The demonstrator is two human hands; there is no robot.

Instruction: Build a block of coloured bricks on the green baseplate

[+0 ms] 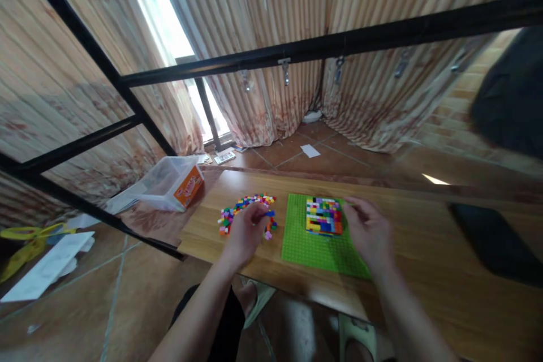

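A small blue toy brick (270, 213) shows at the fingertips of my left hand (248, 231), which is closed in a pinch over a loose pile of small coloured bricks (226, 215). To the right lies a green baseplate (297, 243). On it stands a low block of stacked, many-coloured bricks (323, 216), with a few dark gaps in its top. My right hand (370, 231) is at the right side of this block, over the baseplate, thumb and forefinger slightly apart. Whether its fingertips touch the block is unclear.
Everything rests on a long wooden table (407, 226). A dark flat object (494, 243) lies at its right. Beyond the left end sits a clear plastic bin (169, 181) with an orange label. A black metal rail (297, 51) crosses in front of the curtains (275, 0).
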